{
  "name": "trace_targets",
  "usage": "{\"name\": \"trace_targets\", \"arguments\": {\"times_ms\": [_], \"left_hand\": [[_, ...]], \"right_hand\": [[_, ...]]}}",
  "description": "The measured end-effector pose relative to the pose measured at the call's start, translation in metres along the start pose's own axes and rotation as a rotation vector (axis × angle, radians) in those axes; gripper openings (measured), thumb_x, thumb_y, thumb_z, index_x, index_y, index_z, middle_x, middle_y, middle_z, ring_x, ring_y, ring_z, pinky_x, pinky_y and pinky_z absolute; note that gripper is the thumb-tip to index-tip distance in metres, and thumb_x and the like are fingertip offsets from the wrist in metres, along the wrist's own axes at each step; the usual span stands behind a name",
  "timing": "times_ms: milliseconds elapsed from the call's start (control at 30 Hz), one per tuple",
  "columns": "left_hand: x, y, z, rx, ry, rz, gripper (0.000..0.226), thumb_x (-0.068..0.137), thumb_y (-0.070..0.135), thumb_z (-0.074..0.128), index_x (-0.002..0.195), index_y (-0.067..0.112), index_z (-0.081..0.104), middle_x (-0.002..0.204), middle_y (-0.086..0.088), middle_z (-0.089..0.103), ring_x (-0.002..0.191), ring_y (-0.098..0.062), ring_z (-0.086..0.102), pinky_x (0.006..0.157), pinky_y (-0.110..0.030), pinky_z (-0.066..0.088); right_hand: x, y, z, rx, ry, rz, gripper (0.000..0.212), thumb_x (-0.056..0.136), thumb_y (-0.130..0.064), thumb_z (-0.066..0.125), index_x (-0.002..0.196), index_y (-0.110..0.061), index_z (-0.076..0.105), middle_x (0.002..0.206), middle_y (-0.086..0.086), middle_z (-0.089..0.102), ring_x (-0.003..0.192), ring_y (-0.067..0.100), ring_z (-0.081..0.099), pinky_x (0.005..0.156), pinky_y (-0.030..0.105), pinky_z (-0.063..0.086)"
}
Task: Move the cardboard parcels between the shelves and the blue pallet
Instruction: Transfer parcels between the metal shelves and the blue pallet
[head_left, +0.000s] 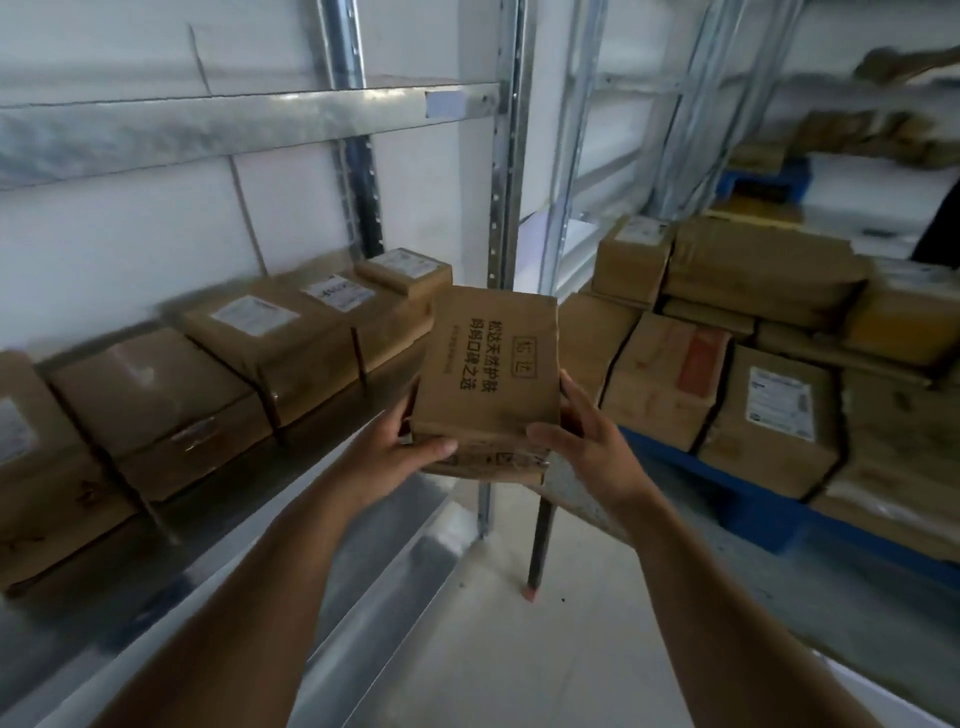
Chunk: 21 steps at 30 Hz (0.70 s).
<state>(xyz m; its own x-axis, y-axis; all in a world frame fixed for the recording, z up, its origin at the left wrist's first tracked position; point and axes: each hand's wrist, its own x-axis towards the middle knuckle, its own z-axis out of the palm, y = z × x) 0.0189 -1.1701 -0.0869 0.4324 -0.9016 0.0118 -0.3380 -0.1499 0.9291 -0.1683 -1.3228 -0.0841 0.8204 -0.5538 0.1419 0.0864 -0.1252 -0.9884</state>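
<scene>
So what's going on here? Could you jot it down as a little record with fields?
held item: cardboard parcel with printed black text, off the shelf
left hand: grips the parcel's near left corner
right hand: grips its near right side
shelf: metal, a row of parcels on the lower level at left
blue pallet: at right, stacked parcels on it

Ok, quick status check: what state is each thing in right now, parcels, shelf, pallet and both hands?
Printed parcel: held in the air between shelf and pallet, printed face up.
Left hand: grips the parcel's left side, thumb on top.
Right hand: grips the parcel's right side, thumb on top.
Shelf parcels: a row lying flat, some with white labels up.
Upper shelf: nothing seen on it.
Pallet parcels: stacked in layers.
Blue pallet: loaded, on the floor.
</scene>
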Motion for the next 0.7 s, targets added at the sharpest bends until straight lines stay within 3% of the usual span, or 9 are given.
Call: {"name": "trace_targets", "arguments": {"times_ms": [100, 167, 267, 367, 433, 567, 700], "left_hand": [[0.045, 0.01, -0.004, -0.015, -0.057, 0.039, 0.065, 0.063, 0.06, 0.071, 0.119, 0.063, 0.038, 0.123, 0.027, 0.053, 0.119, -0.001, 0.048, 0.104, -0.043, 0.041], [0.073, 0.016, -0.006, -0.032, -0.106, 0.099, 0.07, 0.069, 0.048, 0.071, 0.131, 0.05, 0.038, 0.124, 0.021, 0.055, 0.117, -0.001, 0.051, 0.102, -0.037, 0.043], [0.116, 0.022, -0.009, -0.044, -0.167, 0.151, 0.08, 0.076, 0.034, 0.075, 0.143, 0.031, 0.032, 0.127, 0.012, 0.057, 0.117, -0.006, 0.053, 0.1, -0.034, 0.045], [0.156, 0.028, -0.009, -0.067, -0.238, 0.135, 0.084, 0.075, 0.032, 0.075, 0.144, 0.035, 0.029, 0.127, 0.012, 0.057, 0.119, -0.011, 0.052, 0.102, -0.036, 0.042], [0.181, 0.031, -0.005, -0.065, -0.259, 0.125, 0.083, 0.075, 0.029, 0.076, 0.142, 0.038, 0.029, 0.123, 0.014, 0.058, 0.117, -0.012, 0.052, 0.102, -0.038, 0.042], [0.227, 0.04, 0.009, -0.023, -0.294, 0.145, 0.088, 0.079, 0.012, 0.072, 0.146, 0.036, 0.019, 0.11, 0.022, 0.055, 0.104, -0.004, 0.053, 0.08, -0.014, 0.045], [0.26, 0.042, 0.021, 0.009, -0.279, 0.138, 0.082, 0.08, 0.004, 0.069, 0.146, 0.021, 0.023, 0.128, 0.002, 0.052, 0.115, -0.016, 0.05, 0.095, -0.029, 0.043]], "right_hand": [[0.02, -0.008, -0.014, -0.037, 0.094, -0.017, 0.066, 0.09, -0.007, 0.058, 0.146, -0.03, 0.031, 0.124, -0.005, 0.063, 0.111, 0.01, 0.061, 0.081, 0.017, 0.051], [0.034, -0.013, -0.023, -0.053, 0.147, -0.025, 0.067, 0.09, -0.006, 0.058, 0.147, -0.029, 0.031, 0.123, -0.005, 0.064, 0.111, 0.011, 0.062, 0.082, 0.019, 0.052], [0.055, -0.018, -0.035, -0.055, 0.243, 0.003, 0.068, 0.09, -0.004, 0.057, 0.147, -0.029, 0.031, 0.113, -0.011, 0.068, 0.101, 0.007, 0.065, 0.072, 0.016, 0.053], [0.072, -0.025, -0.044, -0.071, 0.314, 0.019, 0.065, 0.089, -0.004, 0.057, 0.145, -0.028, 0.033, 0.108, -0.016, 0.069, 0.097, 0.004, 0.066, 0.069, 0.013, 0.052], [0.082, -0.028, -0.051, -0.073, 0.367, 0.029, 0.068, 0.087, -0.003, 0.061, 0.145, -0.026, 0.033, 0.113, -0.009, 0.069, 0.101, 0.008, 0.066, 0.073, 0.016, 0.053], [0.105, -0.027, -0.071, -0.127, 0.447, 0.064, 0.082, 0.08, -0.002, 0.07, 0.147, -0.026, 0.029, 0.124, 0.001, 0.063, 0.11, 0.015, 0.062, 0.088, 0.031, 0.055], [0.13, -0.018, -0.095, -0.244, 0.509, 0.12, 0.089, 0.078, -0.008, 0.076, 0.148, -0.03, 0.026, 0.129, -0.001, 0.059, 0.118, 0.015, 0.057, 0.094, 0.04, 0.052]]}}
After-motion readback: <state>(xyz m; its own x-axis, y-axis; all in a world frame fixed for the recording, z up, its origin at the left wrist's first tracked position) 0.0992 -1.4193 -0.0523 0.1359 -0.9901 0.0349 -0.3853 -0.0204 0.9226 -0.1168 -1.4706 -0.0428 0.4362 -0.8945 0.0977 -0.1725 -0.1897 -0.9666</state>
